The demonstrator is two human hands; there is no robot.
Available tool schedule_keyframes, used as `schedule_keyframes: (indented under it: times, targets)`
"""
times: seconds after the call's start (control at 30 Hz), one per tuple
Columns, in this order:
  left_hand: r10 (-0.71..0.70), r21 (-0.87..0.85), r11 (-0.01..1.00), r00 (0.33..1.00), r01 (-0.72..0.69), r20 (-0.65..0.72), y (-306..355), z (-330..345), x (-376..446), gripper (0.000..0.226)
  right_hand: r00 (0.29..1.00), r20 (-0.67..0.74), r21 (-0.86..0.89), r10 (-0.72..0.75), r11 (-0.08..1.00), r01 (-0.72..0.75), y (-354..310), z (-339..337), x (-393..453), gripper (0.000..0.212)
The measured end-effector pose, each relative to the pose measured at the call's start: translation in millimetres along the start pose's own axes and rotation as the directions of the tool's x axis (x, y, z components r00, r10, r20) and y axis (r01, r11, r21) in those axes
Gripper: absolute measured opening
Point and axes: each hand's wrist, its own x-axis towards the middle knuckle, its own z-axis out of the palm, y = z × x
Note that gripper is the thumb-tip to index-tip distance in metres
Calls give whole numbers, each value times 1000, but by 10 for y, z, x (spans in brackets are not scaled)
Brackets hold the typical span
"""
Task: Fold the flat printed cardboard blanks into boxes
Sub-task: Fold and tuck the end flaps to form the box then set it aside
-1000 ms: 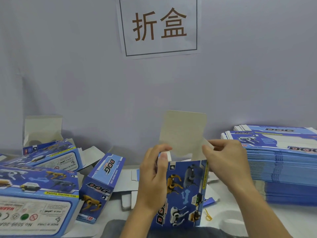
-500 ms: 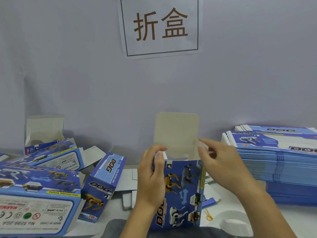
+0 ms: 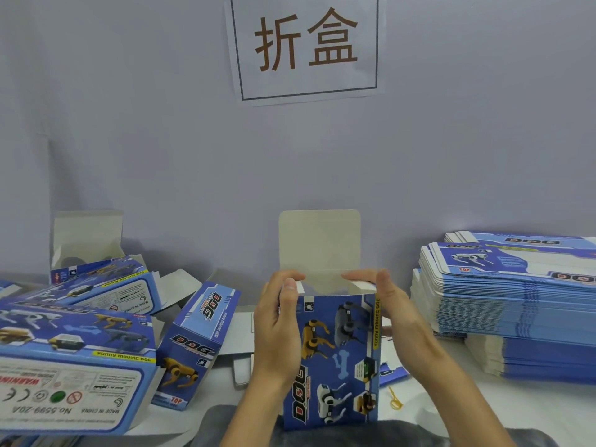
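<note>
while a tall stack of flat blanks [image 3: 516, 304] waits on the table at far right and finished boxes [image 3: 74, 343] lie heaped at left, an upright blue box [image 3: 338, 359] stands at centre front, its grey top flap [image 3: 319, 243] raised. the left hand [image 3: 277, 330] grips the box's left edge, fingers curled over the small side tab; the right hand [image 3: 390, 314] holds the right edge, fingertips pressing its tab inward. risks, by my judgement — uneven squeezing could skew the walls, or a tab could spring back and jam the top flap.
</note>
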Motion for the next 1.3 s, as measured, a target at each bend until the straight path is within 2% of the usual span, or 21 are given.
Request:
schedule_keyframes:
  times: [0.13, 0.3, 0.37, 0.4, 0.47, 0.53, 0.6, 0.67, 0.73, 0.8, 0.9, 1.03, 1.17, 1.23, 1.3]
  targets:
    - [-27, -80, 996, 998, 32, 64, 1, 1, 0, 42, 984, -170, 104, 59, 994, -42, 3, 95, 97, 33]
    - [-57, -151, 986, 993, 73, 107, 35, -42, 37, 30, 962, -172, 348, 212, 927, -142, -14, 192, 127, 20]
    - [-91, -152, 983, 990, 107, 109, 76, -62, 71, 19, 955, -162, 412, 248, 896, -163, -1, 173, 143, 32]
    - [-104, -166, 979, 989, 120, 104, 98, -68, 82, 16, 960, -143, 416, 243, 895, -164, 7, 156, 151, 42]
    - [-127, -227, 963, 987, 147, 99, 138, -71, 77, 26, 973, -90, 407, 213, 900, -159, 11, 118, 147, 55]
    - [-150, -255, 951, 982, 174, 112, 158, -67, 79, 44, 990, -10, 403, 141, 907, -126, -4, 94, 138, 47]
    - [-152, -206, 964, 983, 170, 100, 164, -69, 94, 52, 992, -10, 409, 129, 905, -114, -9, 99, 145, 41]
    - [-101, -187, 975, 991, 116, 90, 166, -61, 108, 37, 987, -54, 422, 154, 899, -117, 11, 111, 156, 39]
    - [-54, -201, 978, 998, 60, 37, 144, -64, 94, 19, 990, -89, 427, 114, 902, -65, 17, 134, 144, 31]
    - [-37, -192, 981, 999, 30, -35, 102, -79, 63, 23, 990, -108, 457, 91, 889, -32, 33, 128, 112, 29]
    - [-81, -235, 970, 993, 59, -85, 61, -105, 36, 32, 984, -94, 527, 151, 846, -80, 24, 120, 77, 48]
    - [-34, -104, 994, 990, 20, -135, 46, -96, 68, 35, 986, -118, 454, 115, 890, -49, 20, 161, 89, 41]
    - [-42, -102, 994, 994, 31, -105, 95, -80, 92, 37, 1000, -3, 527, 28, 849, -23, 104, 100, 97, 43]
    - [-54, -119, 992, 994, 43, -92, 142, -65, 81, 32, 999, 37, 459, -5, 888, -13, 125, 44, 109, 57]
    - [-86, -161, 984, 994, 74, -70, 185, -69, 81, 33, 999, -21, 337, -28, 941, 34, 115, 26, 99, 64]
